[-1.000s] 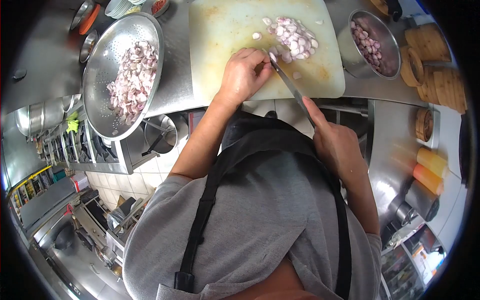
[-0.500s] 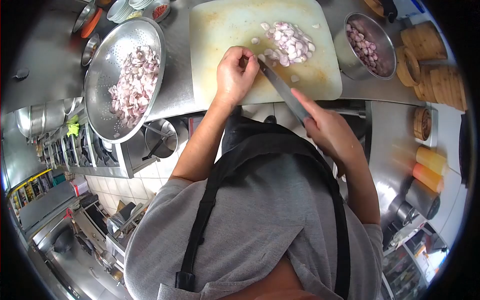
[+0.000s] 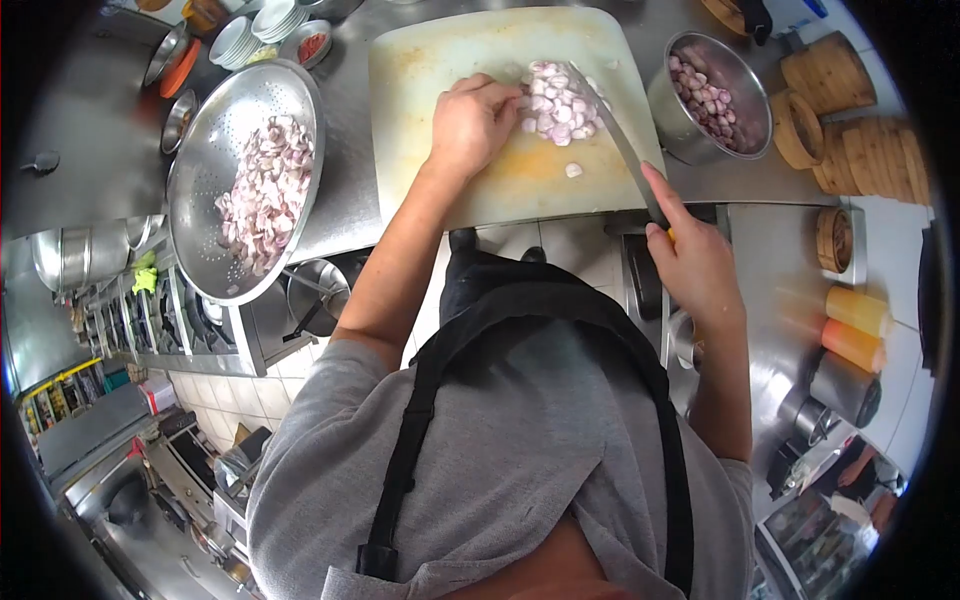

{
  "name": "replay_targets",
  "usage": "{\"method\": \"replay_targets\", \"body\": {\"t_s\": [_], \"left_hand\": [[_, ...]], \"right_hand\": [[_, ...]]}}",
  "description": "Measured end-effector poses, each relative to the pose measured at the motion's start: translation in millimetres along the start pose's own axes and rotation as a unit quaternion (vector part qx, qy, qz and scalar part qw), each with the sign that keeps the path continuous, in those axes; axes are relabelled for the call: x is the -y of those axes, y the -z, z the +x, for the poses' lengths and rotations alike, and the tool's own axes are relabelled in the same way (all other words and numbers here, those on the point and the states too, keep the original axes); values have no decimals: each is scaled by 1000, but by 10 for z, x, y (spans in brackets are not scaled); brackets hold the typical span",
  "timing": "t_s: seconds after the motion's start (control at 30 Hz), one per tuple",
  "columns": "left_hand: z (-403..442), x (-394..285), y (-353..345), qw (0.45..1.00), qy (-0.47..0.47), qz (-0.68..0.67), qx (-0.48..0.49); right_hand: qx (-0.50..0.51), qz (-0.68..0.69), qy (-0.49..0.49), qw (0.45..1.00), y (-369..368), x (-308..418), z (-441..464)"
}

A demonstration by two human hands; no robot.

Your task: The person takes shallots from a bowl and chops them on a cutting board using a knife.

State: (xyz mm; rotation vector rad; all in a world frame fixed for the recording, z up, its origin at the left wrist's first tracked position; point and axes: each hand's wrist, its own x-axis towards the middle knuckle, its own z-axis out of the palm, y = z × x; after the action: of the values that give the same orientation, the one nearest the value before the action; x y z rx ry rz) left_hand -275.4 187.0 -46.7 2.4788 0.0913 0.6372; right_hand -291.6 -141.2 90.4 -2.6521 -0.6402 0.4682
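On the white cutting board (image 3: 420,70), a pile of sliced shallots (image 3: 550,108) lies toward the back right, with one loose slice (image 3: 573,170) in front. My left hand (image 3: 472,122) is closed, its fingertips against the pile's left edge; whatever they may pinch is hidden. Wrapped around the handle of a kitchen knife (image 3: 625,145), my right hand (image 3: 695,262) is beyond the board's front right corner. The blade slants away from me, its tip at the pile's right side.
Left of the board, a steel colander (image 3: 180,200) holds sliced shallots. A steel pot (image 3: 690,140) with whole shallots stands at right, near bamboo steamers (image 3: 870,160). Stacked white bowls (image 3: 235,42) sit back left. Another person's arm (image 3: 857,466) shows at lower right.
The knife has moved away from my left fingertips to the pile's right side. The slices are gathered closer together, and my left hand now touches their left edge.
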Motion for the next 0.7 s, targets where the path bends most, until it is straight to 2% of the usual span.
{"method": "replay_targets", "body": {"t_s": [0.03, 0.07, 0.1, 0.13, 0.27, 0.33, 0.4, 0.53, 0.57, 0.7], "left_hand": [[45, -36, 1, 999, -26, -31, -34], [75, -102, -31, 998, -32, -34, -31], [110, -276, -17, 993, -31, -53, -100], [132, -429, -15, 983, -27, -72, -167], [185, -856, -171, 992, -66, -43, -95], [239, -804, -298, 995, -61, -41, -61], [310, -687, -365, 996, -10, -57, -70], [480, -432, -331, 995, -2, -10, -95], [522, -415, -330, 991, -10, 27, -128], [844, -697, -229, 989, -66, -13, -131]], "right_hand": [[-4, 1, -4, 1000, -59, -66, -38], [-70, -67, 31, 995, -148, -163, -75], [-135, -134, 65, 980, -213, -227, -103], [-135, -133, 60, 980, -246, -248, -126], [-181, -134, 75, 971, -331, -279, -164], [-195, -138, 75, 968, -330, -302, -210], [-200, -130, 72, 968, -324, -334, -295], [-205, -125, 36, 970, -374, -461, -501], [-201, -107, 11, 974, -386, -497, -560], [-173, -38, -60, 982, -419, -566, -783]]}}
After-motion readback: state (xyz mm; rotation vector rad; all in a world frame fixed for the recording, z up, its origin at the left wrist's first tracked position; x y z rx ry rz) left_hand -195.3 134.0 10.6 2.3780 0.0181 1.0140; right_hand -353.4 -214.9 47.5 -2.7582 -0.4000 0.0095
